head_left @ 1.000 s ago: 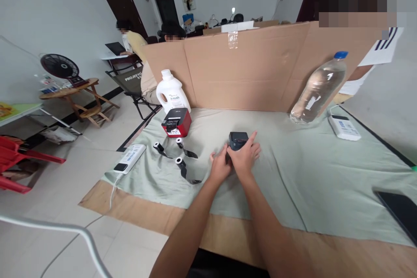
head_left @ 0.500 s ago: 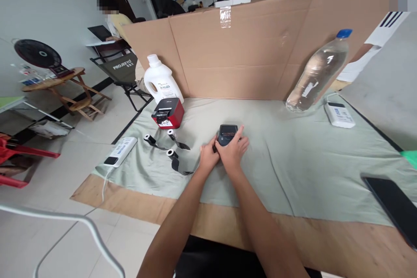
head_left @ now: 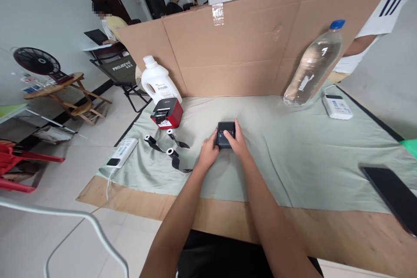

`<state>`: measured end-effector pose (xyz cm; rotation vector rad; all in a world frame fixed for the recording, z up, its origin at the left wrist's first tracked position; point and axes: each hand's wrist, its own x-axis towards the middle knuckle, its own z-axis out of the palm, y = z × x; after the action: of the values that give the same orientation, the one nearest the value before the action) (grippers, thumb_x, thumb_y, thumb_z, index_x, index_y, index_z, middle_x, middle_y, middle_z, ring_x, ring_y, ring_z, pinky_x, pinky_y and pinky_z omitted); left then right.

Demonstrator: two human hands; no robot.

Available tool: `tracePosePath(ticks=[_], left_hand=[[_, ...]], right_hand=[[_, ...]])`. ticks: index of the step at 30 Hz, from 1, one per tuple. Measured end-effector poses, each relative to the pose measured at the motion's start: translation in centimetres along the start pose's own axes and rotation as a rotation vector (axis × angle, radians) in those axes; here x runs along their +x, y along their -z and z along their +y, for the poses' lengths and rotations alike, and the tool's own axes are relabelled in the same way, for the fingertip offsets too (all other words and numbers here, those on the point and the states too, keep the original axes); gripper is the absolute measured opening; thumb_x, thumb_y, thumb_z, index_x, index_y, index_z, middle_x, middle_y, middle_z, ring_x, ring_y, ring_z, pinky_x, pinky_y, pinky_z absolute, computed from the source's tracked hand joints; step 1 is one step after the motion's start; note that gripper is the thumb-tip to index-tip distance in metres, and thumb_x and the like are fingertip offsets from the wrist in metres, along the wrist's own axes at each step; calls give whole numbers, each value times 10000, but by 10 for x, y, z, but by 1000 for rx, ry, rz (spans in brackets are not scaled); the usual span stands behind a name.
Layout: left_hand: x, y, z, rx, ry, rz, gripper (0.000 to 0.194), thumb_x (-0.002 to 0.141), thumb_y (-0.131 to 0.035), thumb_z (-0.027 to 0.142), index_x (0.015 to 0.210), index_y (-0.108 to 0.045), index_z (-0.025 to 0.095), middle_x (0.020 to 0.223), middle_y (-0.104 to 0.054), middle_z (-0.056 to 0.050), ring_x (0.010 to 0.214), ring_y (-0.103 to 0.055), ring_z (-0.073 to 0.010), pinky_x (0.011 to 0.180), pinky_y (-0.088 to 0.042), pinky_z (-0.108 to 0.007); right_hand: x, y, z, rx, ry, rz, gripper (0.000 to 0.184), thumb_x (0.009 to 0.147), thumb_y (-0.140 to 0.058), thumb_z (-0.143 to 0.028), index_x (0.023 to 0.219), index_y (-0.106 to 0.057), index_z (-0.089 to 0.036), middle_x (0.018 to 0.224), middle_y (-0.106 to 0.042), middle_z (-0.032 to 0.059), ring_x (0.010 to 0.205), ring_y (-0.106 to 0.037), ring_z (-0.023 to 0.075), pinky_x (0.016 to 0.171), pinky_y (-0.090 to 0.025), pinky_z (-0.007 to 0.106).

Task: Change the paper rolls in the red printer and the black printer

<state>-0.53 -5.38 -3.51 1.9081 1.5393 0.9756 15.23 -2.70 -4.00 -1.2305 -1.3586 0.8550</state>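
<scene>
A small black box-shaped device, which looks like a portable printer, lies on the green cloth between my hands. My left hand is closed against its left side. My right hand grips the right side, with the thumb lying across the top and a finger along the far right edge. To the left are three small rolls with dark strips unrolled: a rear roll, a left roll and a front roll. Behind them sits a red and black printer with a dark strip at its front.
A white jug stands behind the red printer. A cardboard panel closes off the back, with a large clear bottle leaning there. White power strips lie at both sides; a phone lies right. Other people are beyond the panel.
My right thumb has moved onto the top of the black device, and the right hand has turned to hold its side. My left hand stays at its left side. The camera view has shifted.
</scene>
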Motion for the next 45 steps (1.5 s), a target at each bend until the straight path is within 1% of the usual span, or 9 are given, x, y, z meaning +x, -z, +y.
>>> tracePosePath(ticks=[3, 7, 12, 15, 24, 32, 36, 39, 45], left_hand=[[-1, -1, -5, 1, -15, 2, 839, 732, -504, 4, 1546, -452, 203, 1384, -671, -81, 1229, -667, -276, 1196, -427, -470], [6, -8, -13, -209, 0, 18, 834, 673, -519, -10, 1479, -535, 198, 1435, -633, -75, 1347, -591, -269, 1233, -386, -440], [29, -18, -16, -527, 127, 151, 765, 582, -454, -37, 1310, -638, 108, 1361, -680, -123, 1281, -643, -241, 1171, -462, -414], [32, -18, -9, -458, 126, 213, 698, 584, -451, -34, 1227, -686, 101, 1250, -736, -123, 1201, -684, -246, 1129, -497, -408], [-1, -8, 13, -162, 145, 147, 671, 725, -496, 3, 1353, -641, 190, 1290, -726, -62, 1167, -694, -230, 1033, -560, -345], [-24, -19, 9, 257, 89, 27, 666, 899, -407, 65, 1563, -355, 86, 1614, -393, -199, 1541, -327, -300, 1290, -208, -531], [-30, -20, 10, 379, 106, -11, 621, 948, -376, 117, 1568, -343, 93, 1618, -386, -197, 1550, -307, -296, 1285, -208, -534], [-32, -19, 11, 424, 107, -13, 601, 969, -364, 164, 1566, -354, 90, 1628, -376, -181, 1553, -299, -299, 1287, -208, -534], [-37, -18, 9, 463, 125, -18, 605, 975, -365, 216, 1565, -361, 84, 1637, -354, -179, 1553, -301, -293, 1285, -232, -524]], right_hand=[[4, -2, 4, 117, -65, -1, 889, 895, -504, -718, 1608, -318, -222, 1678, -286, 91, 1559, -242, 285, 1286, -176, 500], [12, -4, 13, 244, -111, 60, 745, 932, -406, -726, 1532, -463, -288, 1616, -417, 25, 1556, -262, 254, 1291, -176, 495], [23, -5, 26, 369, -129, 139, 619, 893, -522, -595, 1428, -579, -290, 1564, -492, 23, 1505, -372, 245, 1278, -225, 482], [29, -4, 32, 409, -139, 158, 586, 868, -567, -527, 1403, -599, -293, 1535, -526, 33, 1473, -420, 240, 1264, -256, 468], [30, 0, 26, 167, -81, 104, 641, 950, -418, -592, 1443, -550, -205, 1488, -563, 115, 1402, -495, 243, 1198, -364, 447], [13, 1, 14, 25, -110, 177, 593, 989, -311, -573, 1337, -608, -195, 1418, -612, 126, 1331, -546, 251, 1160, -401, 445], [9, 25, 10, -186, -101, 76, 548, 995, -337, -511, 1314, -627, -172, 1334, -667, 149, 1250, -607, 294, 1113, -438, 490], [16, 55, 13, -385, 33, -94, 501, 999, -350, -450, 1313, -635, -184, 1304, -688, 145, 1222, -630, 299, 1085, -460, 495], [16, 96, 33, -819, 251, -222, 533, 985, -349, -377, 1411, -579, -154, 1532, -519, 157, 1464, -414, 342, 1216, -252, 608]])
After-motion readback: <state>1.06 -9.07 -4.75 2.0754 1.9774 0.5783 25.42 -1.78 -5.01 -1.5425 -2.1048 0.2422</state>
